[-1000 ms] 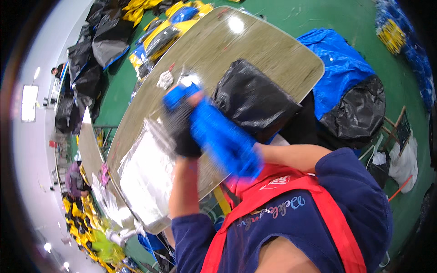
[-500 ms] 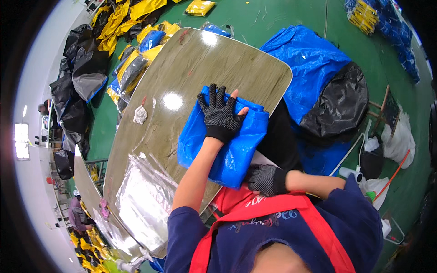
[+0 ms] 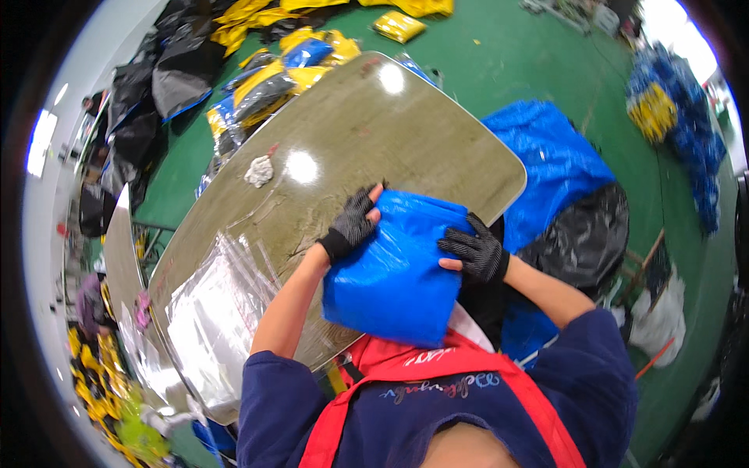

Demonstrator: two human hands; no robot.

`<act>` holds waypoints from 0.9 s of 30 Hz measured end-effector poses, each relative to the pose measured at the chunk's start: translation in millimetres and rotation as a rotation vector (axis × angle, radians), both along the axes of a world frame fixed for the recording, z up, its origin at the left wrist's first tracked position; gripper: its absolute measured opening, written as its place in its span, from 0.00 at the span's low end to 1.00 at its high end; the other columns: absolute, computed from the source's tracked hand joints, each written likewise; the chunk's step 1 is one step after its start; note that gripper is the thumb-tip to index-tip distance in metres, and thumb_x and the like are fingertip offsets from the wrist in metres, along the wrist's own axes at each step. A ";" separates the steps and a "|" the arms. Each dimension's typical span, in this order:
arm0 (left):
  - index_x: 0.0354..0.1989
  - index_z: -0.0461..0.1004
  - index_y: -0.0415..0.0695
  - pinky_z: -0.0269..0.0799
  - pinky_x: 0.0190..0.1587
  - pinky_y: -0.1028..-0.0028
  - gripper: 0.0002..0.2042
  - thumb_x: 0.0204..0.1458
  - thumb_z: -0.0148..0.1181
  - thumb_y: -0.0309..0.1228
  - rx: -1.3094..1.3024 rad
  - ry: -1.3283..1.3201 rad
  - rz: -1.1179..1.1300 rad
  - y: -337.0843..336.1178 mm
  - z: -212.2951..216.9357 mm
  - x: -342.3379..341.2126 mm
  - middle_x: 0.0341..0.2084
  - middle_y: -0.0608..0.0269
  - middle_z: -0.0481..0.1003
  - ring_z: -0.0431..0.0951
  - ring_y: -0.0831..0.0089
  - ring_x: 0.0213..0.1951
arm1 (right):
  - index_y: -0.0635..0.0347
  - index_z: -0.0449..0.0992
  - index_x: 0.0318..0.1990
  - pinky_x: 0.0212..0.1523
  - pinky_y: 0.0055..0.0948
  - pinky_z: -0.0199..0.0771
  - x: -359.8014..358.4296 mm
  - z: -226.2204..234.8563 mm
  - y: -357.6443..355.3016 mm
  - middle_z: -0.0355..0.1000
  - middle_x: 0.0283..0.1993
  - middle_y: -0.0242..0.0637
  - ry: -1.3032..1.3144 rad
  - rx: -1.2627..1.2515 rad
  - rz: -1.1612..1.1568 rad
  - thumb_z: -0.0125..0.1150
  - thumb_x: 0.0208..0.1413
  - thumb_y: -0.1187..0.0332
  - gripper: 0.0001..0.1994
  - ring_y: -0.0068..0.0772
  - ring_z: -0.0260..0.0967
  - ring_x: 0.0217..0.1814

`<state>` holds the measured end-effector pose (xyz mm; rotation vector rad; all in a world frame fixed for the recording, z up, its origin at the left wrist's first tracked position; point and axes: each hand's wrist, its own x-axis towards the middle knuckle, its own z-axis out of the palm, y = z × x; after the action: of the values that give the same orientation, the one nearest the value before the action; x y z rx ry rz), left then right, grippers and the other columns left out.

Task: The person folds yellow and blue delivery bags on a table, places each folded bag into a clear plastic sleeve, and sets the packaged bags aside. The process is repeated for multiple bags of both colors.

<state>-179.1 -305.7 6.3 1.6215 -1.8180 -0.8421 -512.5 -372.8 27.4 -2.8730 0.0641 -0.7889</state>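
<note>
A folded bundle of blue tarp (image 3: 398,269) lies on the table in front of me, its near end overhanging the edge by my apron. My left hand (image 3: 355,224), in a black dotted glove with bare fingertips, is closed on the bundle's left edge, thumb and forefinger on the blue sheet. On the bundle's upper right side rests my right hand (image 3: 477,251), in a matching glove, its fingers apart over the tarp and its bare thumb pointing inward. The underside of the bundle is hidden.
The wood-look table (image 3: 390,132) carries clear plastic bags (image 3: 214,312) and a crumpled white wad (image 3: 259,171). Wrapped yellow, blue and grey packages (image 3: 269,90) lie beyond its left edge. A large blue tarp (image 3: 550,156) and black sheet (image 3: 585,234) lie at right.
My left hand has slid from the bundle's top to its left edge. My right hand has risen from the near edge onto the bundle's right side. The view has shifted.
</note>
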 end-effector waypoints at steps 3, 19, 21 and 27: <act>0.68 0.52 0.43 0.43 0.67 0.60 0.37 0.58 0.36 0.60 0.209 0.769 -0.090 31.3 14.3 8.9 0.66 0.52 0.53 0.52 0.56 0.67 | 0.49 0.72 0.54 0.63 0.51 0.58 16.8 21.1 -25.1 0.74 0.51 0.42 -0.060 0.095 -0.177 0.53 0.57 0.68 0.16 0.41 0.70 0.55; 0.41 0.72 0.45 0.71 0.37 0.55 0.14 0.53 0.55 0.41 -0.432 -0.453 1.108 15.7 22.0 156.9 0.30 0.44 0.76 0.77 0.48 0.34 | 0.65 0.60 0.62 0.55 0.37 0.70 88.1 10.2 -62.9 0.66 0.57 0.43 0.046 1.889 -0.348 0.68 0.46 0.69 0.34 0.39 0.67 0.55; 0.38 0.70 0.45 0.71 0.38 0.55 0.12 0.51 0.56 0.38 -0.201 -0.369 1.095 18.7 -26.0 227.7 0.34 0.45 0.76 0.76 0.47 0.37 | 0.65 0.60 0.62 0.54 0.37 0.70 92.1 11.7 -56.1 0.67 0.57 0.43 0.063 1.880 -0.333 0.67 0.47 0.69 0.33 0.39 0.67 0.55; 0.57 0.62 0.36 0.60 0.58 0.53 0.31 0.49 0.61 0.44 -0.317 -0.613 1.121 163.4 1.6 87.8 0.49 0.37 0.69 0.66 0.42 0.55 | 0.65 0.61 0.61 0.55 0.39 0.70 62.2 -12.3 -76.0 0.67 0.57 0.43 0.091 1.987 -0.441 0.64 0.51 0.68 0.30 0.41 0.68 0.55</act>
<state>-91.3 -142.3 7.9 2.3582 -0.9295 0.4527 -450.3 -448.8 15.1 -0.9531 0.8834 -0.2132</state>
